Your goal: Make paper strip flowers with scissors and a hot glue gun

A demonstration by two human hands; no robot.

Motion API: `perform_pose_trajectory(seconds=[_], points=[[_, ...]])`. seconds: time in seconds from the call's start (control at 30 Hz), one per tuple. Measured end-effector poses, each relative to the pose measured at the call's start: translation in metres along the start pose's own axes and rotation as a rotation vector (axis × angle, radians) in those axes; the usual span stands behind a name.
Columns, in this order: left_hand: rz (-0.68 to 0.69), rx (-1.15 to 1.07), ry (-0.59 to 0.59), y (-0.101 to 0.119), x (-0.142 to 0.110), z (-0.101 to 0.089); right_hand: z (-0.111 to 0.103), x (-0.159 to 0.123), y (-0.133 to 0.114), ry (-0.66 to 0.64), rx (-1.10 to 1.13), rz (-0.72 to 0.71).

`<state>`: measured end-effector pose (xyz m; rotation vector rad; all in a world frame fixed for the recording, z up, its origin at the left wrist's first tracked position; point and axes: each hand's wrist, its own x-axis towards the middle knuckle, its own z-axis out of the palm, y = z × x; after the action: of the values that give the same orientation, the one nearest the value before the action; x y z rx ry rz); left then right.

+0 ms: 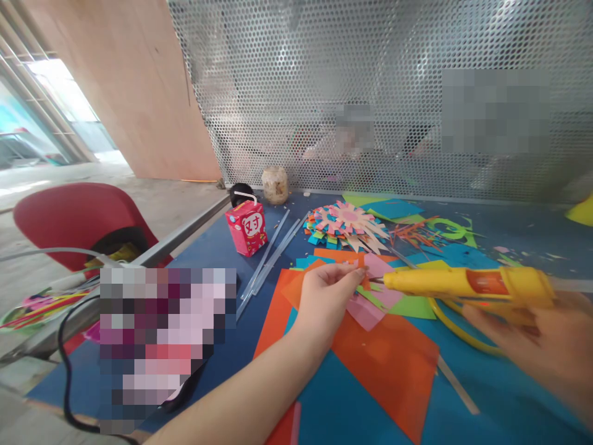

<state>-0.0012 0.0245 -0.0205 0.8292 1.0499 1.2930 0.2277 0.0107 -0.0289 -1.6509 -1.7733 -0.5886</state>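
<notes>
My left hand (328, 290) pinches a small piece of orange paper (362, 267) between thumb and fingertips, over the layered colored sheets. From the right, my right hand (542, 346), somewhat blurred, grips a yellow hot glue gun (467, 283). The gun's nozzle points left and ends close to the pinched paper; whether it touches I cannot tell. Beneath lie pink paper pieces (368, 312), a green sheet (424, 303) and a large orange sheet (393, 371). Behind my left hand rests a stack of fringed paper flowers (347, 222).
A red drink carton (247, 227) with a straw stands left of clear glue sticks (275, 259). Behind it is a jar (275, 185). Orange paper strips (414, 232) and curled green scraps (456, 228) lie at the back. A perforated metal panel (393, 74) borders the table; a red chair (83, 219) stands left.
</notes>
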Motion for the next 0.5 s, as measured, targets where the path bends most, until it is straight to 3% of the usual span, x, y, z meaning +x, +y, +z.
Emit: perform_pose_trajectory(seconds=[0.13,0.33,0.4,0.5], points=[[0.026,0.024,0.008,0.0,0.001,-0.002,0.001,-0.006,0.002,-0.02,-0.119,-0.001],[0.082,0.094,0.066,0.002,0.002,-0.003,-0.011,0.013,-0.007,0.05,-0.105,0.276],[0.082,0.1,0.073,0.003,0.002,-0.003,-0.013,0.025,0.003,-0.009,-0.07,0.37],[0.082,0.09,0.08,0.004,0.001,-0.003,-0.007,0.038,0.038,-0.157,-0.141,0.481]])
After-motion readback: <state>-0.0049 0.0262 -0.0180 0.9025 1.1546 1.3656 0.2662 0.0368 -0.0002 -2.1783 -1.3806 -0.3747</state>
